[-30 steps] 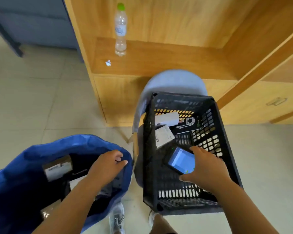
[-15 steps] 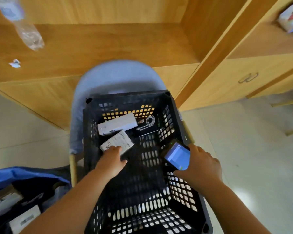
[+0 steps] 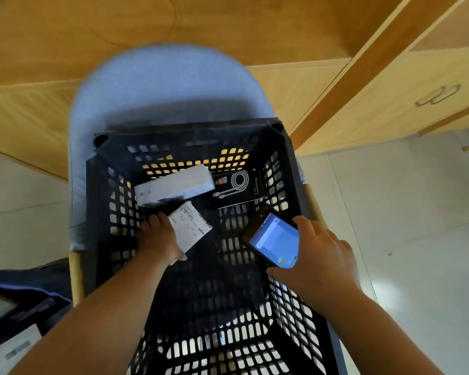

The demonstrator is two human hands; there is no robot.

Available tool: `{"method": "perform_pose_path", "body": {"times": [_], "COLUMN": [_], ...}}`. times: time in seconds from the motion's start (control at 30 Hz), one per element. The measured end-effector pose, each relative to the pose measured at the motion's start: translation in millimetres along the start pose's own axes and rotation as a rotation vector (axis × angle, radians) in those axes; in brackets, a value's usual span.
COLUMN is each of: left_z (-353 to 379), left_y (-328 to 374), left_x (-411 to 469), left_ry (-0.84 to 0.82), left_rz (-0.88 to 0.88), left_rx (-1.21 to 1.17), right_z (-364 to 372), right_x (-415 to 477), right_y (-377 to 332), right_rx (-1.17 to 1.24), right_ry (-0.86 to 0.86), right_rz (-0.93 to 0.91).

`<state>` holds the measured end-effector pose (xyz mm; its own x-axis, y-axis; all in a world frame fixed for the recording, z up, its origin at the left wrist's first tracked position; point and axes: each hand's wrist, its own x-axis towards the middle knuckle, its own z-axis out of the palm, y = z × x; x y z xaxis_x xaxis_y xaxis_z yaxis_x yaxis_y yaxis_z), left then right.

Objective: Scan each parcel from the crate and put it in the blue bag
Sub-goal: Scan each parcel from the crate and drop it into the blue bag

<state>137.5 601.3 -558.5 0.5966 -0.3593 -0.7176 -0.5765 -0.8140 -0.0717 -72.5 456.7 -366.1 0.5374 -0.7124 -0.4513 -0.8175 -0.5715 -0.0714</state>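
A black slotted crate (image 3: 290, 163) stands on a grey-blue chair. Inside it lie a white labelled parcel (image 3: 191, 226), a longer white box (image 3: 173, 186) and a black box with a cable picture (image 3: 237, 189). My left hand (image 3: 157, 238) reaches into the crate and grips the white labelled parcel along its left edge. My right hand (image 3: 318, 255) holds a handheld scanner (image 3: 274, 240) with a lit blue screen over the crate's right side. The blue bag (image 3: 25, 282) shows at the lower left with parcels inside.
The grey-blue chair (image 3: 157, 85) backs onto a wooden cabinet (image 3: 390, 85) with a drawer handle at the upper right. Pale tiled floor (image 3: 417, 212) spreads to the right and left of the chair.
My left hand left the blue bag, went into the crate and took hold of the white labelled parcel. The view swung from the bag to the crate. The scanner stays in my right hand.
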Motion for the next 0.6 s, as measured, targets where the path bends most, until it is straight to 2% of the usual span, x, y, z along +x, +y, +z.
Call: {"method": "perform_pose_path", "body": {"times": [0.13, 0.3, 0.37, 0.5, 0.6], "left_z": [15, 40, 45, 52, 55], "left_y": [9, 16, 18, 19, 17], "left_x": [-16, -37, -44, -53, -63], "left_ry": [-0.040, 0.079, 0.098, -0.080, -0.147], "left_rz": [-0.017, 0.128, 0.171, 0.119, 0.028], "left_rx": [-0.197, -0.460, -0.484, -0.358, -0.449], "right_z": [4, 4, 3, 1, -1], "right_x": [-5, -13, -17, -25, -30], "right_y": [2, 8, 12, 14, 16], "right_rx": [0.023, 0.041, 0.042, 0.054, 0.055], "right_ry": [-0.023, -0.033, -0.039, -0.047, -0.045], "right_rz": [0.001, 0.013, 0.014, 0.012, 0.013]}}
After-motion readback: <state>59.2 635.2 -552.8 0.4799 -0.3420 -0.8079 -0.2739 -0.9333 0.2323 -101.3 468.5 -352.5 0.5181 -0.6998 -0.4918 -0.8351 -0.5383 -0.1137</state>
